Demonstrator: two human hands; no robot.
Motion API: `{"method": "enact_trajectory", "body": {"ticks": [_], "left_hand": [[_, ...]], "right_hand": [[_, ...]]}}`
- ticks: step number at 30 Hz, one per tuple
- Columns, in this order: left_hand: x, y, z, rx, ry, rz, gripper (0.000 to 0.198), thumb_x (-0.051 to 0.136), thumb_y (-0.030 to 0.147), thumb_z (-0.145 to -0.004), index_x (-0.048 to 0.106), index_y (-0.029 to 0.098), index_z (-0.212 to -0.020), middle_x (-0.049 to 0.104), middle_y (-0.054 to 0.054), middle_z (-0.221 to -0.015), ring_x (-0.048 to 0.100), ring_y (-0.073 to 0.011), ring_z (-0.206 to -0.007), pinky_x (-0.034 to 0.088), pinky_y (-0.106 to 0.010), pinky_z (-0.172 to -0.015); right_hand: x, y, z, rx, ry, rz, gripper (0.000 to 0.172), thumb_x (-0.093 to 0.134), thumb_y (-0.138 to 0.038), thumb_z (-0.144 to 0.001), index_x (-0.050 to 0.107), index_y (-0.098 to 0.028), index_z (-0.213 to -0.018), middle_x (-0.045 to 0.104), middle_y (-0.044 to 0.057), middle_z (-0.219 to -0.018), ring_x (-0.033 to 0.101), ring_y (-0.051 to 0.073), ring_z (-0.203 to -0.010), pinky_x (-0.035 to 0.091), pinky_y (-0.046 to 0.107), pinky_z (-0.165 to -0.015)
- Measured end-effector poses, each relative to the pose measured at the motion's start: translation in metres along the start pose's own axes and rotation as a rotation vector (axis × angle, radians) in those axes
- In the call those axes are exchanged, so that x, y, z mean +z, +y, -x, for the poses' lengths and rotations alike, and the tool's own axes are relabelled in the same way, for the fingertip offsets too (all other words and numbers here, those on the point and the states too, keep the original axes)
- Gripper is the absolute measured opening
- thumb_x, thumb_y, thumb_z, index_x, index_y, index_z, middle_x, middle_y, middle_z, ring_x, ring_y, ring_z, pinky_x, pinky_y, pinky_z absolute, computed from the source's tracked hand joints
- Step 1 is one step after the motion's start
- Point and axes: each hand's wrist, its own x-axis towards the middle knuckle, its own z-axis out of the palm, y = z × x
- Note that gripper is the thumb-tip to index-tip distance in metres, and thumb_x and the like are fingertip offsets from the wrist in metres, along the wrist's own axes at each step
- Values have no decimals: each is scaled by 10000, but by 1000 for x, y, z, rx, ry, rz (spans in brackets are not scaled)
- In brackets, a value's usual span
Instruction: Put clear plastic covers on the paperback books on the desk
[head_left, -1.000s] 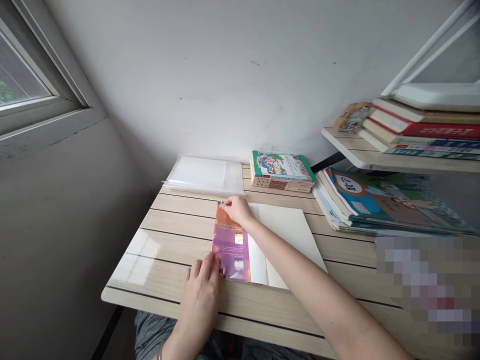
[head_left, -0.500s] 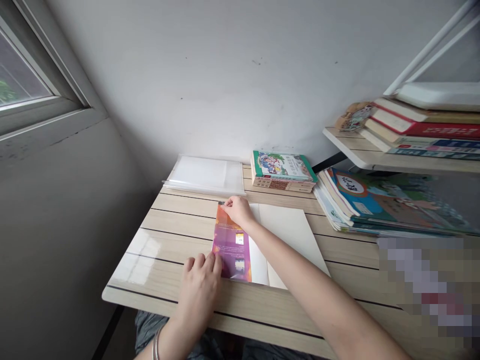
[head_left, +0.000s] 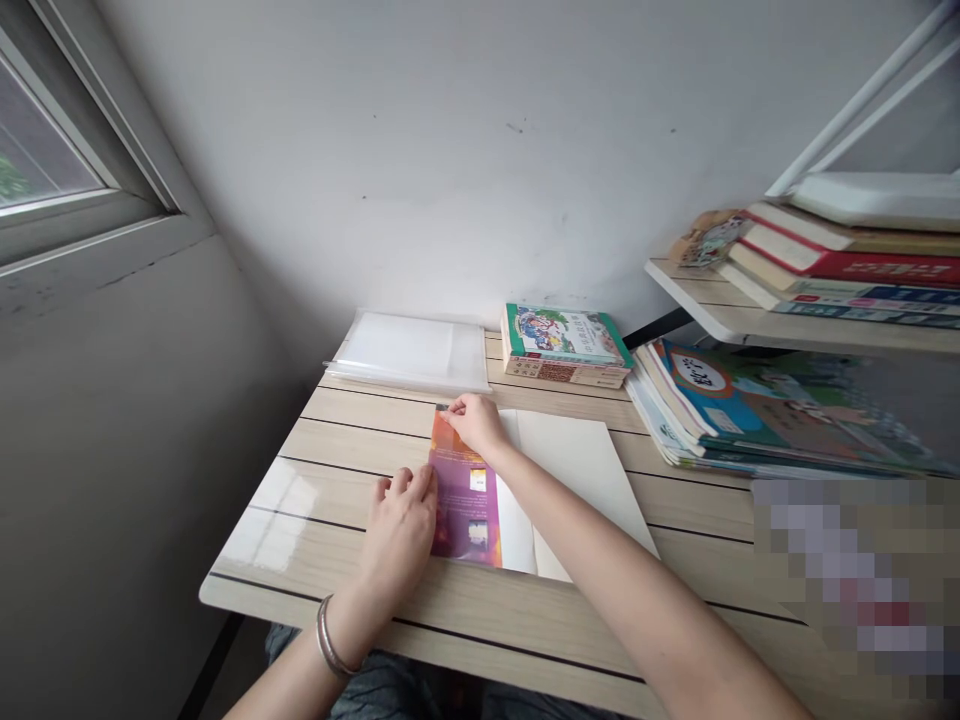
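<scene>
The right arm (head_left: 622, 575) stretches forward and leftward, right grip (head_left: 474, 422) pinched at the fingertips; the left grip (head_left: 400, 525) lies palm down, fingers (head_left: 403, 480) slightly bent.

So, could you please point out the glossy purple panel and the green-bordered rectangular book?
Glossy purple panel (head_left: 460, 500), head view, middle of its printed face.
Green-bordered rectangular book (head_left: 568, 334), head view, middle of its cover.

The pale wood-grain bench (head_left: 322, 430), striped with dark lines, carries an open book (head_left: 574, 450) near its front edge — behind it, clear plastic sheets (head_left: 412, 345) and a short stack of books (head_left: 574, 340) — plus piled textbooks (head_left: 780, 410) at right, partly beneath a shelf (head_left: 697, 287).
</scene>
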Motion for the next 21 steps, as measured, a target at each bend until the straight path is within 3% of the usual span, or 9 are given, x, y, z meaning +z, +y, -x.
{"method": "enact_trajectory", "body": {"ticks": [4, 9, 13, 18, 21], "left_hand": [[9, 2, 5, 9, 56, -44, 320, 458, 68, -844, 638, 159, -1092, 562, -119, -1272, 497, -285, -1062, 430, -429, -815], [16, 5, 9, -7, 70, -79, 441, 421, 92, -861, 544, 148, -1282, 555, -146, -1316, 501, -295, -1080, 435, -463, -845], [16, 6, 11, 4, 56, -108, 458, 408, 66, -836, 564, 137, -1260, 533, -140, -1353, 504, -310, -1124, 434, -484, -874], [21, 1, 10, 71, 52, -96, 487, 382, 59, -804, 563, 120, -1251, 453, -134, -1431, 351, -304, -1340, 322, -540, -1028], [23, -1, 7, 84, 25, -83, 535, 358, 37, -785, 522, 97, -1292, 446, -154, -1432, 332, -285, -1362, 281, -557, -1062]], "right_hand": [[0, -1, 1, -1, -5, -3, 111, 687, -238, -735, 612, -187, -669, 675, 21, -710, 608, 139, -641, 421, 226, -581], [2, 0, 1, -16, -6, -1, 95, 689, -245, -741, 615, -190, -718, 669, 12, -707, 604, 140, -647, 420, 227, -586], [3, -1, 2, -27, -3, 14, 92, 685, -236, -749, 604, -193, -738, 660, 6, -708, 594, 137, -651, 415, 226, -595], [2, -3, 3, -41, -8, 56, 96, 670, -236, -765, 583, -196, -752, 639, -2, -692, 581, 141, -651, 397, 230, -591], [0, -4, 2, -61, -13, 93, 97, 664, -234, -768, 578, -191, -778, 636, 8, -733, 588, 154, -707, 408, 244, -639]]}}
